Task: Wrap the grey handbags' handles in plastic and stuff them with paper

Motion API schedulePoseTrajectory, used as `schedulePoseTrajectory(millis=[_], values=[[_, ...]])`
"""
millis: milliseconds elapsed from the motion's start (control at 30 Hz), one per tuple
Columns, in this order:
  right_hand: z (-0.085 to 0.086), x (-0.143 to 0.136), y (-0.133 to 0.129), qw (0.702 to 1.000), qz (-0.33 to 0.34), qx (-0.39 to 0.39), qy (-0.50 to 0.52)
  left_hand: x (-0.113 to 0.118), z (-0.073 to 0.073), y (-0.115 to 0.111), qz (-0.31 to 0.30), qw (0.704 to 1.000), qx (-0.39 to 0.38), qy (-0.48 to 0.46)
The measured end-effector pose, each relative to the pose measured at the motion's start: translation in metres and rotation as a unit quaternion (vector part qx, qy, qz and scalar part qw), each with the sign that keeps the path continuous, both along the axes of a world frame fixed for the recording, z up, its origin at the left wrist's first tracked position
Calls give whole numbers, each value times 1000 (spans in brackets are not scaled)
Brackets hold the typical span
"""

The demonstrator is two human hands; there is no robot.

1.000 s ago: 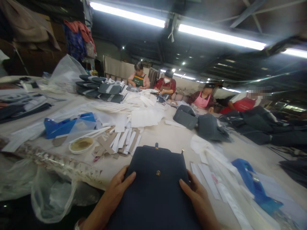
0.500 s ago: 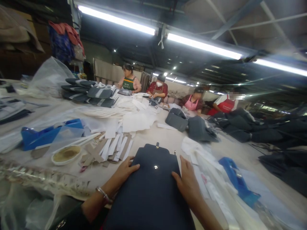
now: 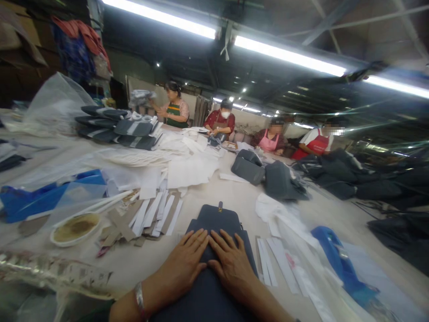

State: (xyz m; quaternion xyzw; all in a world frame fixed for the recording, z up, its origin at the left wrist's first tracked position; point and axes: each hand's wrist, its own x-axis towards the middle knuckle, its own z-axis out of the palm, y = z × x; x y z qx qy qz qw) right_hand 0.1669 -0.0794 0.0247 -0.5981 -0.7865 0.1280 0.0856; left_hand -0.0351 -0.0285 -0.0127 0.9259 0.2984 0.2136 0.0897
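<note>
A dark blue flat piece (image 3: 204, 295), like a bag panel, lies in front of me with a narrower tab and a small metal fitting (image 3: 220, 206) at its far end. My left hand (image 3: 186, 259) rests flat on its upper left part, fingers stretched out. Beside it, my right hand (image 3: 231, 264) lies flat on the upper right part, its fingers slightly spread. The fingertips of the two hands nearly meet over the middle of the piece. Neither hand grips anything.
To the left are paper strips (image 3: 156, 214), a dish of glue-like paste (image 3: 76, 227) and a blue tape dispenser (image 3: 50, 194). Another blue dispenser (image 3: 342, 259) stands right of white sheets (image 3: 288, 232). Dark bags (image 3: 248, 166) lie ahead; several people sit or stand beyond.
Both hands have moved from the piece's side edges onto its top, covering the round metal stud. Across the table, the person in the green apron now holds up a grey bundle.
</note>
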Motion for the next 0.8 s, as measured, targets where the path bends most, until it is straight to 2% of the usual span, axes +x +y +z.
schedulePoseTrajectory(millis=[133, 233, 400, 600, 800], values=[[-3, 4, 3, 1000, -9, -16, -13, 4, -12, 3, -3, 999, -29, 24], [-7, 7, 7, 999, -7, -28, -17, 7, -13, 4, -4, 997, -66, 45], [-13, 10, 12, 999, -6, -40, -22, 13, 0, 5, -1, 991, -100, 90], [-6, 12, 15, 999, -26, -34, -26, 21, 20, 14, -39, 986, -115, 116], [-6, 27, 13, 992, -111, -15, -65, 38, 21, 28, -107, 983, -98, 115]])
